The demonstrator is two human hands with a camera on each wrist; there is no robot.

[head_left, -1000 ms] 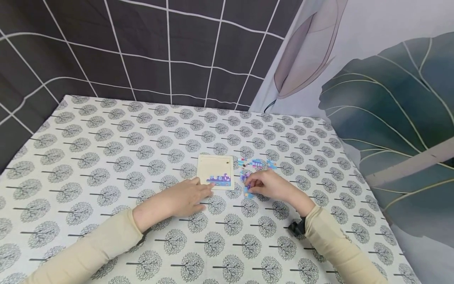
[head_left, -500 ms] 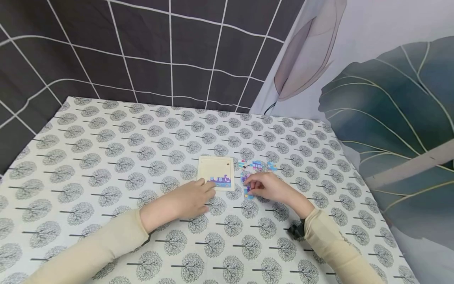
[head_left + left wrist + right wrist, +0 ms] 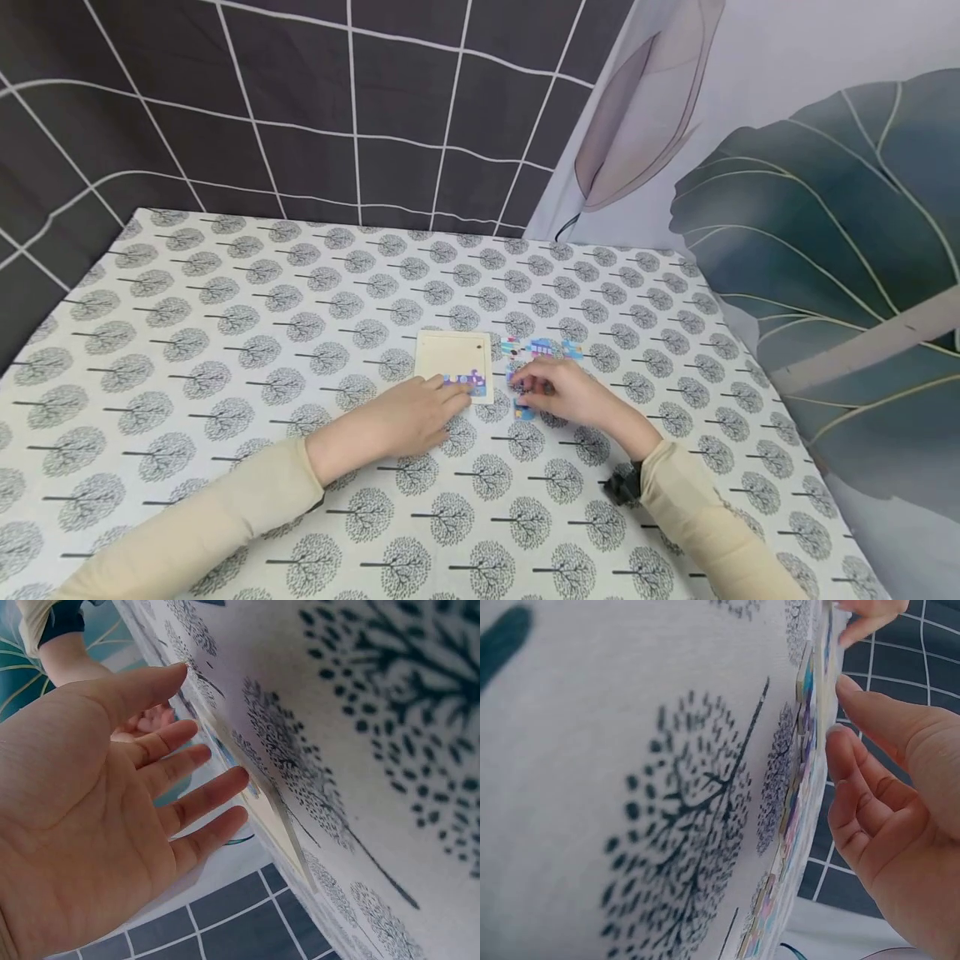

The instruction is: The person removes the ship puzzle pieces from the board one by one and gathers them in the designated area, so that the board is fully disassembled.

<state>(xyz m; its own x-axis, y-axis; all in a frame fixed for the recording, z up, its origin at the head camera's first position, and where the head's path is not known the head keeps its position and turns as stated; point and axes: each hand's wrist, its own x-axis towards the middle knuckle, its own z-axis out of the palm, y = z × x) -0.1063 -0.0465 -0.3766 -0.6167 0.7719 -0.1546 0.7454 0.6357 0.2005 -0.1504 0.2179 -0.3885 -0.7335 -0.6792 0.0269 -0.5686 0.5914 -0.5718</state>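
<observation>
A cream puzzle tray [image 3: 448, 354] lies flat on the table, with blue and purple jigsaw pieces [image 3: 465, 380] along its near edge. My left hand [image 3: 405, 417] reaches over that edge, fingertips at the pieces. In the left wrist view its fingers stretch out nearly straight, pointing at the tray [image 3: 289, 844]. Right of the tray, my right hand [image 3: 566, 390] hovers low over loose pieces, thumb and bent fingers apart. A blue piece [image 3: 523, 412] shows below its thumb. The right wrist view shows a gap between thumb and fingers, with the colourful pieces [image 3: 804, 686] lying beyond.
More loose jigsaw pieces [image 3: 551, 346] lie beyond my right hand, right of the tray. A white cloth [image 3: 300, 500] with a grey tree print covers the table. A dark gridded curtain [image 3: 300, 108] hangs behind, with a leaf-patterned curtain [image 3: 817, 208] at the right.
My left hand has slid right along the tray's near edge, its fingertips now over the right-hand pieces. The right hand stays in place, its thumb and fingers a little further apart.
</observation>
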